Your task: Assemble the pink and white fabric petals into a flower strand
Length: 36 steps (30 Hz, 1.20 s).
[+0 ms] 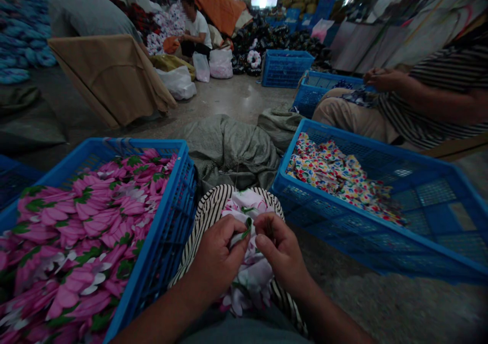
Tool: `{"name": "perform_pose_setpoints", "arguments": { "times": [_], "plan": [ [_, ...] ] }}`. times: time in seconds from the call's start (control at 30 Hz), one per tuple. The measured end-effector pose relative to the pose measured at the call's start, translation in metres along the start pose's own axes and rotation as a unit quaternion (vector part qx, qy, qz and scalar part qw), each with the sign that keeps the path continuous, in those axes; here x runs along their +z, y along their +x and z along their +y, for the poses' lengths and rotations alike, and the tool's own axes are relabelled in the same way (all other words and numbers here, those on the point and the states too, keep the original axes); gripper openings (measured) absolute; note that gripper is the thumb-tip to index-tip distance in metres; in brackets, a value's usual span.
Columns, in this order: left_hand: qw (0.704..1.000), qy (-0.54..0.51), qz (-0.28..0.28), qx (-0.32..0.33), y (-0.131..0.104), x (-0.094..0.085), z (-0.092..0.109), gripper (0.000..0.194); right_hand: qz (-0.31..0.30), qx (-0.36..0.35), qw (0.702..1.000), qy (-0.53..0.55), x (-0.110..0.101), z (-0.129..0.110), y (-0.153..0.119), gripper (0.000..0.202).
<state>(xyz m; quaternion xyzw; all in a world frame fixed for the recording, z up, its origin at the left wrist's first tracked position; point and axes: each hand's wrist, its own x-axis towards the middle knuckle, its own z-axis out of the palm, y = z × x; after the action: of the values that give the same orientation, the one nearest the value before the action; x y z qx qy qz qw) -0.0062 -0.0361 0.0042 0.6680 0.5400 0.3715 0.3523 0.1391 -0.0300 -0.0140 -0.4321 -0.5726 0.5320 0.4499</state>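
Note:
White and pink fabric pieces (pixel 251 270) with touches of green lie heaped on my lap, over a black-and-cream striped cloth (pixel 208 212). Above the heap my left hand (pixel 221 247) is closed, thumb and forefinger pinching a green-edged fabric piece (pixel 247 228). Just to its right, my right hand (pixel 280 245) is curled with thumb and fingertips brought together; anything between them is too small or dark to make out. A small gap separates the two hands.
On the left a blue crate (pixel 183 148) holds pink flower-shaped fabric pieces (pixel 91 207). Another blue crate (pixel 324 196) on the right holds colourful printed fabric (pixel 335 171). Grey-green sacks (pixel 229 146) lie ahead. A person in stripes (pixel 438 85) sits at right; others sit farther back.

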Motion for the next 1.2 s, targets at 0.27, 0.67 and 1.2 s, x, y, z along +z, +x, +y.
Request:
{"name": "perform_pose_setpoints", "arguments": {
  "times": [0.27,0.67,1.2],
  "plan": [
    [0.997,-0.027,-0.072,-0.024,0.006,-0.004,0.001,0.009,-0.086,-0.128,0.979,-0.13,-0.004,-0.007,0.011,0.003],
    [0.921,-0.288,-0.149,-0.218,0.006,-0.011,-0.007,0.02,0.001,-0.002,0.998,-0.067,-0.021,0.006,0.024,0.021],
    [0.873,-0.394,-0.168,-0.233,0.005,-0.007,-0.006,0.022,-0.244,-0.017,0.969,-0.02,-0.02,-0.003,0.023,0.036]
  ]
}}
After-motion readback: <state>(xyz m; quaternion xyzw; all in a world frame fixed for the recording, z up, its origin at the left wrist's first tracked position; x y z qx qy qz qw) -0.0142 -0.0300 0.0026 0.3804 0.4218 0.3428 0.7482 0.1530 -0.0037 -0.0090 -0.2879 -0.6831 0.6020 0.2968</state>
